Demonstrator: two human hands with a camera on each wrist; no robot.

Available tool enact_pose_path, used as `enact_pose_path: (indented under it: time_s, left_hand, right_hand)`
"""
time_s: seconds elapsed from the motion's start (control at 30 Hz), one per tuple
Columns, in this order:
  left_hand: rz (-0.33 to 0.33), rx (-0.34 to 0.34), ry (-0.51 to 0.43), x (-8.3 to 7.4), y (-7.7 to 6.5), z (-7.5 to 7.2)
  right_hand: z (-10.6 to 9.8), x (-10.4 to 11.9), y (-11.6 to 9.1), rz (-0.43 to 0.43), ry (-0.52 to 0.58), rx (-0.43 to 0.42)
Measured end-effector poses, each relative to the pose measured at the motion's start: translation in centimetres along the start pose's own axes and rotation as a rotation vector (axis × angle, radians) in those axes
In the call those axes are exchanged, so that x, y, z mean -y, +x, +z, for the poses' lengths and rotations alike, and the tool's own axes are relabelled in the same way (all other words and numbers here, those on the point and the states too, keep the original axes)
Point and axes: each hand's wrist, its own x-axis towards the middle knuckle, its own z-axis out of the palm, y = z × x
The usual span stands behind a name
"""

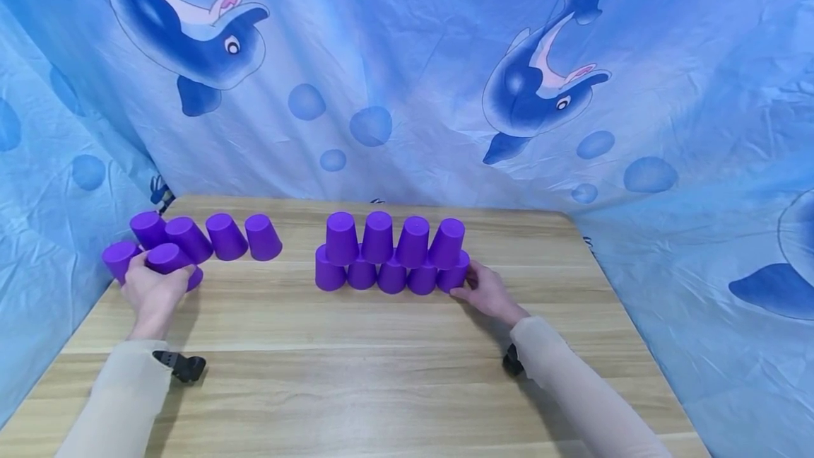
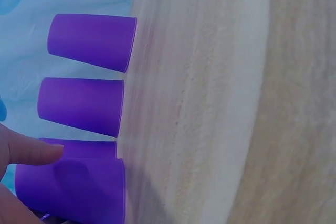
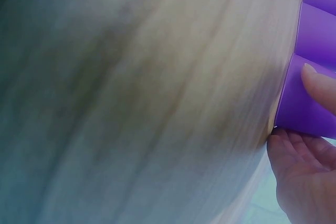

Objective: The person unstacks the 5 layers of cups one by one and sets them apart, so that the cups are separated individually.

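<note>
Several plain purple cups stand upside down in a bottom row, with a second row of purple cups (image 1: 379,237) resting across their tops. My right hand (image 1: 486,290) grips the rightmost bottom cup (image 1: 453,277); in the right wrist view its thumb (image 3: 321,88) lies along the cup's near side and the fingers are round the outer side. At the left, my left hand (image 1: 152,292) holds an upside-down purple cup (image 1: 167,258), thumb on its near side and fingers behind. Another cup (image 1: 119,259) stands just left of that hand.
Behind the left hand, several more upside-down cups (image 1: 225,237) stand in a loose line toward the middle. The wooden table (image 1: 356,373) reaches a blue dolphin-print curtain (image 1: 407,126) at the back and sides. A black wrist device (image 1: 184,366) sits at the left cuff.
</note>
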Motion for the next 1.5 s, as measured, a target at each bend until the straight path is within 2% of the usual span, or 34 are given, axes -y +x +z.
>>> enact_pose_path:
  time_s: [0.17, 0.3, 0.47, 0.53, 0.63, 0.73, 0.9, 1.07, 1.23, 1.37, 1.5]
  left_hand:
    - [0.057, -0.053, 0.002, -1.1, -0.5, -0.1]
    - [0.149, -0.156, -0.013, -2.8, -0.8, -0.3]
    - [0.219, -0.257, -0.04, -4.7, -1.3, -0.7]
    - [0.258, -0.273, -0.055, -5.5, -1.9, -0.5]
    - [0.361, -0.262, -0.075, -7.1, -3.4, 0.5]
    - [0.433, -0.16, -0.088, -8.8, -5.2, 2.0]
    - [0.509, 0.044, -0.126, -11.1, -7.8, 4.8]
    - [0.578, 0.192, -0.21, -12.0, -9.0, 7.1]
    - [0.58, 0.341, -0.285, -12.5, -9.6, 8.7]
    - [0.574, 0.406, -0.287, -12.6, -10.0, 9.8]
    - [0.582, 0.438, -0.286, -12.7, -10.3, 10.7]
  right_hand:
    - [-0.1, 0.0, 0.0, 0.007, 0.007, 0.001]
    - [-0.1, 0.1, 0.0, 0.012, 0.015, 0.004]
    - [-0.1, 0.1, 0.1, 0.009, -0.001, 0.004]
    - [-0.1, 0.1, 0.0, 0.008, -0.003, 0.003]
    - [-0.1, 0.1, 0.0, -0.002, -0.005, -0.001]
    - [-0.2, 0.2, 0.0, -0.004, -0.001, -0.006]
    - [-0.1, 0.2, 0.0, -0.014, -0.008, -0.003]
    - [-0.1, 0.1, 0.0, -0.009, -0.004, -0.006]
    - [-0.1, 0.1, 0.0, -0.007, -0.003, -0.008]
    - [0.0, 0.2, 0.0, -0.003, -0.002, -0.01]
    - [0.0, 0.1, -0.1, 0.002, -0.011, -0.01]
